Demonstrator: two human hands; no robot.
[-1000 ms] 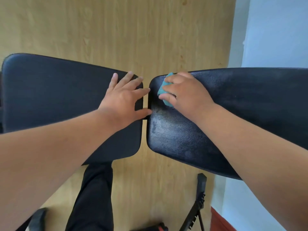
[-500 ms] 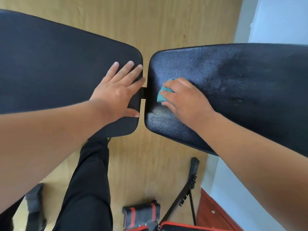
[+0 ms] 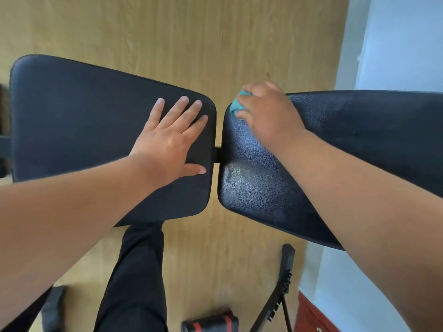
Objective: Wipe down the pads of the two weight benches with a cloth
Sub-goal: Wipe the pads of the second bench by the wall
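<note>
The left hand (image 3: 171,142) lies flat with palm down, its fingers straight and a little spread, the thumb pointing to the right. The right hand (image 3: 266,113) is curled, knuckles up, and its grip closes on a teal cloth (image 3: 238,105). Both forearms are bare and reach forward.

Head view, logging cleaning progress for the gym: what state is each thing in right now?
Left pad: matte, no wet marks visible, left hand on it.
Right pad: glossy, with damp-looking streaks near its inner end.
Cloth: teal, bunched, at the right pad's far inner corner.
Left hand: flat, fingers spread, resting on the left pad.
Right hand: fingers curled over the cloth, holding it against the right pad.
</note>
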